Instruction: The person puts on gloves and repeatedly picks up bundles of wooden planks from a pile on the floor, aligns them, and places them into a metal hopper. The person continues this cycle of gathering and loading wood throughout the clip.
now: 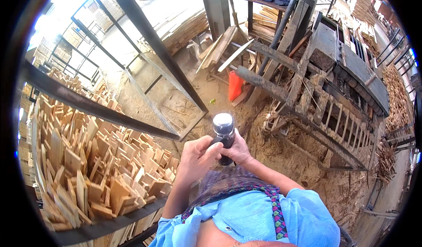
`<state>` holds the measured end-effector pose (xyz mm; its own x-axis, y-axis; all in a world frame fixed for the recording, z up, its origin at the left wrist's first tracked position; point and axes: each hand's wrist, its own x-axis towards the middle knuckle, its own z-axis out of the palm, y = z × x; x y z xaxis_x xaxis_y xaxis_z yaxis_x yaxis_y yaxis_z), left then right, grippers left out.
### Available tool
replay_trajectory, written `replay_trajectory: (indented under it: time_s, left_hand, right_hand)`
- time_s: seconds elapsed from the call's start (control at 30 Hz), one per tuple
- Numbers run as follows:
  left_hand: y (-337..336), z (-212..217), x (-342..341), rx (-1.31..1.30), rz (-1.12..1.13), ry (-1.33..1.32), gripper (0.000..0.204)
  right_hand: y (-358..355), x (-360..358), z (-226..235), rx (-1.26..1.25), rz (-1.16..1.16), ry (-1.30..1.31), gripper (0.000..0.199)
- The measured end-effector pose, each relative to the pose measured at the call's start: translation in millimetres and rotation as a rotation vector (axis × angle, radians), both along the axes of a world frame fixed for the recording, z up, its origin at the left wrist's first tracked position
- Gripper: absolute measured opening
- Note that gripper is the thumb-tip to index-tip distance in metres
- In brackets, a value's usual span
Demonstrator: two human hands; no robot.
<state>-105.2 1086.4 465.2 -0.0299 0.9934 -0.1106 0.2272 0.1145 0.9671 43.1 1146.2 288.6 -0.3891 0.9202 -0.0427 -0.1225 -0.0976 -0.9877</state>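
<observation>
**Black cylindrical flask with a shiny silver end [226,137] held in front of a light-blue cloth shirt [250,214]**

The flask is located between the 2 bare hands, which are brought together around it. Its dark lower part is gripped from the right side by the right hand [238,149]. By the left hand [197,155], the left side is met, with thumb and fingers bent close; whether the flask itself or a small black part at its side is pinched there cannot be told.

The long axis is pointed away from the chest, the silver end being farther and left uncovered beyond both hands; the exact tilt cannot be judged. To this end, neither hand seems clearly nearer. The other end is seen near the dark patterned apron [235,179].
</observation>
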Motion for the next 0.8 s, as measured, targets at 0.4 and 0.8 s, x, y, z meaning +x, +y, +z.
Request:
replay_trajectory:
  time_s: [0.4, 0.8]
  left_hand:
    - [124.0, -17.4, -66.9, 0.211, 0.266, -0.105, 0.022]
    - [243.1, -46.0, -188.0, 0.617, 0.740, 0.419, 0.067]
  right_hand:
    - [189.8, -31.5, 47.4, 0.224, -0.121, -0.040, 0.074]
    - [355.2, -70.2, 62.7, 0.380, -0.368, -0.296, 0.066]
